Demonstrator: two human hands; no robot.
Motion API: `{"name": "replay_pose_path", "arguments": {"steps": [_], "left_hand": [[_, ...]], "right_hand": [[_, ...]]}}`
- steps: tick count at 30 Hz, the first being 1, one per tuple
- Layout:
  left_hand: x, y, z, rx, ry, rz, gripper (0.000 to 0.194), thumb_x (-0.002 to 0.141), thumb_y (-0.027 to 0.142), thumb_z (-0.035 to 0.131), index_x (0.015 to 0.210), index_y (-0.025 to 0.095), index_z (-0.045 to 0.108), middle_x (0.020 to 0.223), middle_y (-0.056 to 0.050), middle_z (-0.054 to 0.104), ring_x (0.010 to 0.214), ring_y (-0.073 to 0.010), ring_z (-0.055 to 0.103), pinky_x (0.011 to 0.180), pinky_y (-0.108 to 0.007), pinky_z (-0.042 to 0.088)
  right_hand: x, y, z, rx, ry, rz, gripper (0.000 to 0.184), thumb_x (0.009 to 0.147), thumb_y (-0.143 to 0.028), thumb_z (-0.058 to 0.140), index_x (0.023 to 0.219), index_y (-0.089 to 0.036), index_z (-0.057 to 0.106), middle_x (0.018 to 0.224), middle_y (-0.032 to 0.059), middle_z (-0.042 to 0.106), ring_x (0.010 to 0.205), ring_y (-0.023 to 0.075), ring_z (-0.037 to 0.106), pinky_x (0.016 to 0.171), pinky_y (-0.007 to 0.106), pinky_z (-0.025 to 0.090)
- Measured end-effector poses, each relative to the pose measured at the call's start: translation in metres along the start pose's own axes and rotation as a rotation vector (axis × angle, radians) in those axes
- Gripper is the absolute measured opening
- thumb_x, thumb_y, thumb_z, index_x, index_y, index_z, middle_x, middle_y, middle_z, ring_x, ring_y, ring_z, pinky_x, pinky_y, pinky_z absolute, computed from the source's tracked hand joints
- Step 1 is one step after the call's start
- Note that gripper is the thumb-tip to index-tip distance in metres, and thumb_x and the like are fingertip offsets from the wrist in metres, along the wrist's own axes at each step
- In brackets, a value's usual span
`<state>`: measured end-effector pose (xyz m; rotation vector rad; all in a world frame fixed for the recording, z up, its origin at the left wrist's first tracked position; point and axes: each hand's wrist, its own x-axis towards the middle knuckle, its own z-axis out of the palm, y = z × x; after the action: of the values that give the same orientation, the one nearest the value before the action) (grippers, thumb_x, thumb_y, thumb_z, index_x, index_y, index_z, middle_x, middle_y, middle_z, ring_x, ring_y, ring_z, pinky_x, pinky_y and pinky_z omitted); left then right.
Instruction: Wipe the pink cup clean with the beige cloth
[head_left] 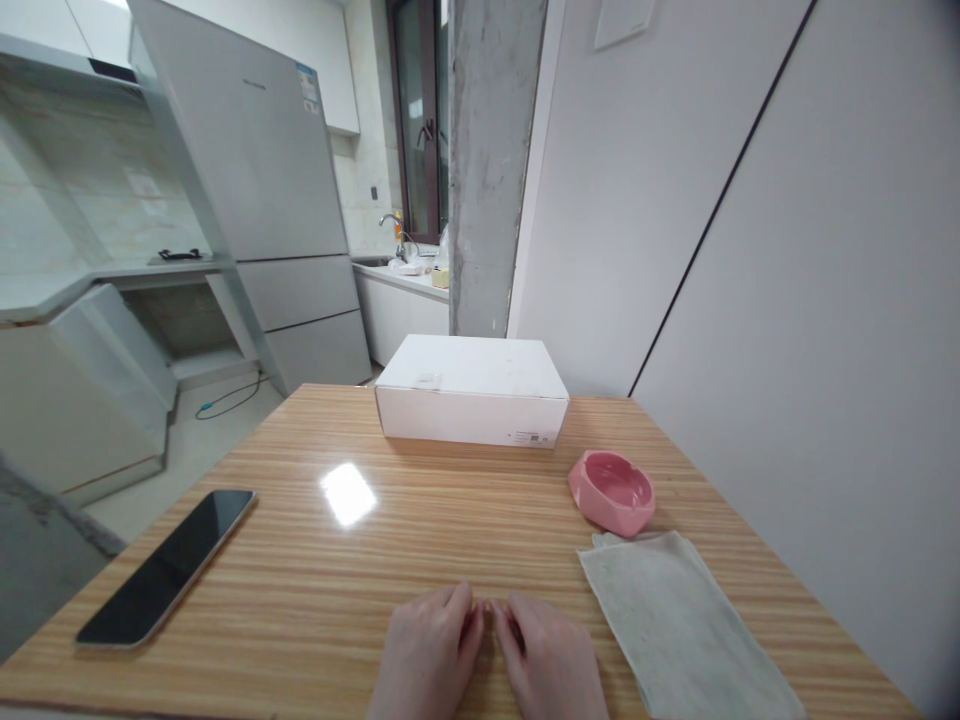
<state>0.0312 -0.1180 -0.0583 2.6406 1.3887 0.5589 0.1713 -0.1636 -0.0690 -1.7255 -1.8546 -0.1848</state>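
Observation:
My left hand (427, 655) and my right hand (547, 660) rest side by side at the near edge of the wooden table (315, 590), fingertips almost meeting. Both hands hold nothing. A flat white cardboard box (472, 393) lies at the far edge, straight ahead. To the right, a pink ceramic ashtray (611, 492) sits just beyond a folded pale grey cloth (679, 625), which lies nearest my right hand. A black smartphone (165, 568) lies face up, screen dark, on the left side of the table, well away from my left hand.
A white wall (780, 300) runs along the table's right side, and a concrete pillar (487, 160) stands behind the box. Beyond the table's left edge stand a refrigerator (255, 170) and a kitchen counter (161, 268). A faucet (394, 232) rises further back.

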Motion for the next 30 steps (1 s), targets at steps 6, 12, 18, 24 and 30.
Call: {"name": "replay_pose_path", "arguments": {"steps": [6,12,18,24,30], "left_hand": [[-0.001,0.0,0.0,0.008,0.022,0.004,0.02,0.087,0.015,0.048,0.069,0.022,0.055,0.065,0.001,0.068,0.058,-0.0164,0.065,0.051,-0.025,0.037],[-0.001,-0.001,0.001,0.001,0.028,-0.004,0.02,0.087,0.015,0.049,0.069,0.022,0.055,0.065,0.001,0.068,0.059,-0.0166,0.066,0.052,-0.025,0.037],[-0.001,0.001,-0.001,0.008,0.035,0.0,0.022,0.087,0.016,0.049,0.067,0.022,0.055,0.063,0.001,0.067,0.057,-0.016,0.065,0.051,-0.025,0.036],[-0.001,-0.001,0.002,-0.035,0.087,0.03,0.024,0.086,0.014,0.047,0.065,0.022,0.053,0.061,0.001,0.065,0.054,-0.0156,0.062,0.051,-0.025,0.036],[0.002,0.022,-0.024,-0.402,0.197,0.193,0.026,0.085,0.017,0.045,0.06,0.021,0.05,0.056,0.001,0.058,0.05,-0.0108,0.054,0.048,-0.022,0.037]], "right_hand": [[0.0,0.0,0.001,0.009,0.005,0.003,0.055,0.102,-0.041,0.017,0.064,-0.022,0.051,0.056,0.0001,0.062,0.048,0.0126,0.059,0.05,0.024,0.03],[0.0,0.0,0.0,-0.013,0.012,0.002,0.056,0.102,-0.041,0.016,0.063,-0.022,0.052,0.055,0.0,0.062,0.048,0.0126,0.059,0.05,0.025,0.03],[0.0,-0.001,0.0,-0.009,0.027,0.0,0.056,0.102,-0.041,0.016,0.063,-0.022,0.052,0.055,-0.0007,0.061,0.048,0.0125,0.059,0.05,0.024,0.03],[0.0,0.0,-0.002,-0.024,0.016,-0.004,0.051,0.102,-0.035,0.02,0.063,-0.023,0.05,0.055,-0.0011,0.061,0.047,0.0132,0.058,0.05,0.025,0.03],[-0.005,0.003,0.003,0.02,-0.031,-0.012,0.029,0.09,-0.023,0.041,0.063,-0.023,0.051,0.057,-0.0008,0.061,0.05,0.0145,0.058,0.049,0.024,0.032]]}}
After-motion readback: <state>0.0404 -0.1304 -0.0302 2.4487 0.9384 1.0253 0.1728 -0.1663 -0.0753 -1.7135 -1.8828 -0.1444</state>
